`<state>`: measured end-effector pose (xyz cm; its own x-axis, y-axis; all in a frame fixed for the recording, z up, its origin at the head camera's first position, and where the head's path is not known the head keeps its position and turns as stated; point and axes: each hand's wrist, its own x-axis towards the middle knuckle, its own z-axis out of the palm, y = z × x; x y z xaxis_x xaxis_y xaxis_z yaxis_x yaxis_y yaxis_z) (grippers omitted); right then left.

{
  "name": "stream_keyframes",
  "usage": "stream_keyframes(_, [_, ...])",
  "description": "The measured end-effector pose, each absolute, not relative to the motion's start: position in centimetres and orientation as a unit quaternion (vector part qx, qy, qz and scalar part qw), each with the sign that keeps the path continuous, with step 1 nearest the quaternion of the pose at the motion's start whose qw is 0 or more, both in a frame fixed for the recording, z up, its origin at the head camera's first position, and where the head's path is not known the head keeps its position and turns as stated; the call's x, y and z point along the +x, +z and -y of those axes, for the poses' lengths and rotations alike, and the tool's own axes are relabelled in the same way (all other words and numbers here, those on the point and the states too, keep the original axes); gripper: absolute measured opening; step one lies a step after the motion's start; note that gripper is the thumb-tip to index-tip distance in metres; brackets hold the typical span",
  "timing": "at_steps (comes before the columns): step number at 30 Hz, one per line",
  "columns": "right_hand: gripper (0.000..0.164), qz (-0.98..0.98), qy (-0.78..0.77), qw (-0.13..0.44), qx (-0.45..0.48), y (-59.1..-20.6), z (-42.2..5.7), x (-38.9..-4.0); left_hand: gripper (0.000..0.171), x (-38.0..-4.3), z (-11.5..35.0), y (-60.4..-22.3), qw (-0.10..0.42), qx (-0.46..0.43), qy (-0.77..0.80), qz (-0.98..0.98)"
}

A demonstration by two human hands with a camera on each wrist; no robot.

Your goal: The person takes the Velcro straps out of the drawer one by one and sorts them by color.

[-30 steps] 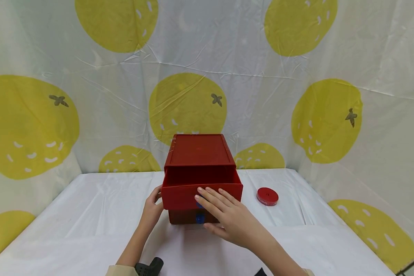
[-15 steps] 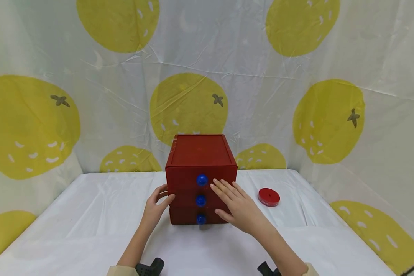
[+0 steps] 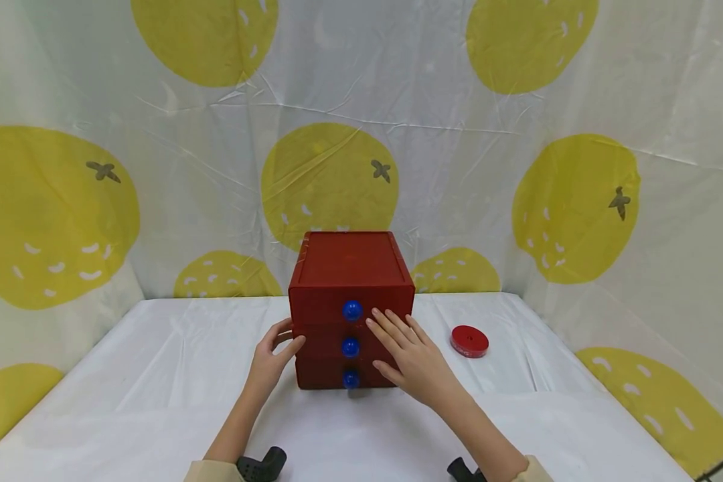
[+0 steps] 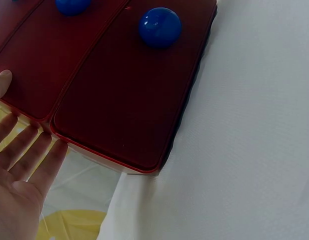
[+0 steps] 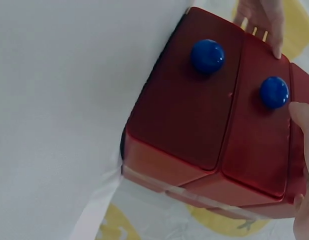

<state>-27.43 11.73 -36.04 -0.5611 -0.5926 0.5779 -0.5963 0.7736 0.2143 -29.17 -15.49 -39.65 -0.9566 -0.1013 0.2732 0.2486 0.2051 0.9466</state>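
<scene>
A: Location of the red drawer unit (image 3: 352, 260)?

B: Upright on the white-covered counter (image 3: 181, 375), in front of the patterned backdrop (image 3: 440, 174). Its three drawers (image 3: 318, 308) are stacked vertically and fully closed. Each front carries one blue knob (image 3: 352, 310).

A: Left hand (image 3: 271, 355) status?

B: At the unit's left front edge. Fingers extended, touching the side wall; thumb laid on the front face.

A: Right hand (image 3: 420, 369) status?

B: In front of the drawers, to the right of the knobs. Fingers straight and slightly spread. Fingertip contact with the face cannot be confirmed.

A: Other items?

B: One red roll (image 3: 469, 341), lying flat to the right of the unit, apart from it.
</scene>
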Motion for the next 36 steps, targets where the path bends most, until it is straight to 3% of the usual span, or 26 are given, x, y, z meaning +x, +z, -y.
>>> stream_keyframes(18, [0.066,0.868,0.005,0.368,0.332,-36.9,-11.1,-27.6,0.048,-29.3,15.5,-39.7,0.138,-0.051,-0.627,0.765])
stream_keyframes(27, [0.069,0.839,0.030,0.419,0.346,-37.2,-10.3,-27.7,0.045,-28.9,15.7,-39.6,0.134,-0.061,-0.633,0.760])
stream_keyframes(36, [0.067,0.839,0.041,0.424,0.338,-37.1,-9.5,-27.6,0.043,-28.8,15.6,-39.5,0.131,-0.077,-0.641,0.752])
